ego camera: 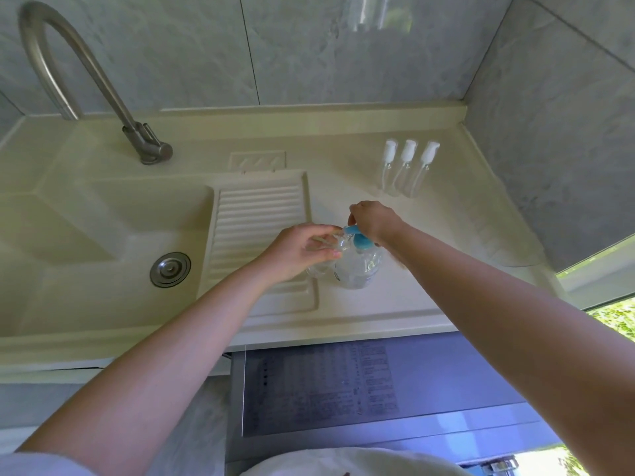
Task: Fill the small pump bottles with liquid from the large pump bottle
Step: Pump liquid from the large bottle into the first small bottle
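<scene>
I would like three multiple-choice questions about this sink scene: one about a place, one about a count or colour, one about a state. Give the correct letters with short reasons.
1. Where do the capped small pump bottles stand?
A. in the sink basin
B. on the counter near the back right corner
C. on the ribbed drainboard

2. What colour is the pump head of the large pump bottle?
A. blue
B. red
C. black

3. What is the right hand doing?
A. hanging idle
B. turning the faucet
C. resting on the large bottle's pump

Answers:
1 B: three stand in a row by the wall.
2 A: the pump is light blue.
3 C: it sits on the pump while the left hand holds a clear small bottle at the spout.
</scene>
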`<move>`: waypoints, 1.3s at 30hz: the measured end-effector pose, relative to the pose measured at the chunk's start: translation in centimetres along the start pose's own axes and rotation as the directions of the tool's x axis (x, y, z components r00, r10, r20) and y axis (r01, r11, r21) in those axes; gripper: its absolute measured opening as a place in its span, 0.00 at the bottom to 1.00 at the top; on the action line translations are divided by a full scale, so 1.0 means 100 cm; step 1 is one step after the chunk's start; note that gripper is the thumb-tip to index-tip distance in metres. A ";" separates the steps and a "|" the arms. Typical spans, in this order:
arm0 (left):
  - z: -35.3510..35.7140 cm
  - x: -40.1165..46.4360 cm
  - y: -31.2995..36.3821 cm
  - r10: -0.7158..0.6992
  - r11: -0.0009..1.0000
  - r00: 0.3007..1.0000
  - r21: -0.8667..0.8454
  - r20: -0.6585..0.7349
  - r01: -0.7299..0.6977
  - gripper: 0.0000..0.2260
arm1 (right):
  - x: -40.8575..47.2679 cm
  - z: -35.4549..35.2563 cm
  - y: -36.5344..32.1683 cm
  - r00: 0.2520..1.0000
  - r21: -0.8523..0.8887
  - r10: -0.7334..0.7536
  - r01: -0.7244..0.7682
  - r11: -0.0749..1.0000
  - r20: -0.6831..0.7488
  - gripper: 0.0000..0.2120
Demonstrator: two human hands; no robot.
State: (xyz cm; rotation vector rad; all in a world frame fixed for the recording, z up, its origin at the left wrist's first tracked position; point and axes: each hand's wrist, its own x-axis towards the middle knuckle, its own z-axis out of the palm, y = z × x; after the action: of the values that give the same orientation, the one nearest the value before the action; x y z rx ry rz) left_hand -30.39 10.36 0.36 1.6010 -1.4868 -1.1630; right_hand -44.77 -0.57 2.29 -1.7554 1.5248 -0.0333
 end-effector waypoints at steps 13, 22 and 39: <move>-0.001 0.000 0.001 0.007 1.000 1.000 0.030 -0.006 -0.007 0.19 | 0.003 0.003 0.002 0.998 -0.042 -0.006 0.003 0.999 -0.059 0.16; -0.001 0.001 -0.004 0.012 0.999 1.000 0.032 0.004 -0.012 0.19 | 0.006 0.006 0.006 0.994 -0.125 -0.052 0.039 0.991 -0.097 0.13; -0.001 0.002 -0.002 0.006 1.000 1.000 0.031 0.001 -0.006 0.21 | 0.006 0.003 0.002 0.998 -0.176 -0.040 0.031 0.984 -0.048 0.09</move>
State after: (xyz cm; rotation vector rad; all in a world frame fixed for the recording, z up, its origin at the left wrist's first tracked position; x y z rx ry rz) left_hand -30.17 10.17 0.17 1.6161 -1.5158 -1.1429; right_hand -44.64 -0.94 1.68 -1.9338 1.5737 0.0389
